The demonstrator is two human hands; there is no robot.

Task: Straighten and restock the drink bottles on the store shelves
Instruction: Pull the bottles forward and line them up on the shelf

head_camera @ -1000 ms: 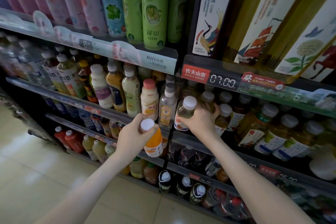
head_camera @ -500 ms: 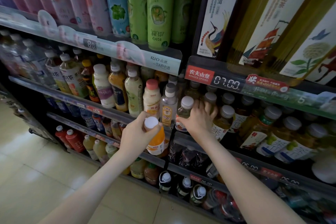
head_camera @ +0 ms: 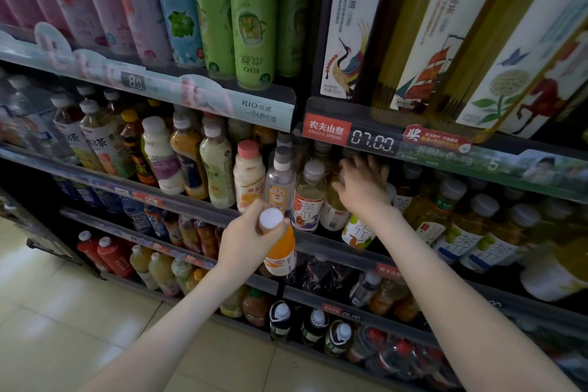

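My left hand (head_camera: 246, 240) grips a small orange juice bottle (head_camera: 280, 253) with a white cap by its neck, in front of the middle shelf's edge. My right hand (head_camera: 362, 188) reaches into the middle shelf (head_camera: 197, 208) under the 07.00 price tag (head_camera: 372, 140). Its fingers are stretched out and spread among the grey-capped tea bottles at the back, and it covers the top of a pale bottle (head_camera: 334, 215). A grey-capped tea bottle (head_camera: 310, 200) stands free at the shelf front, just left of that hand.
Tall cans (head_camera: 251, 25) and large tea bottles (head_camera: 445, 35) fill the top shelf. Milky and juice bottles (head_camera: 216, 165) line the middle shelf on the left, more tea bottles (head_camera: 471, 232) on the right. Lower shelves hold red and dark bottles. The tiled floor (head_camera: 63, 328) lies at lower left.
My right hand let go of the grey-capped tea bottle at the shelf front and moved right and deeper into the shelf. My left hand with the orange bottle stayed about where it was.
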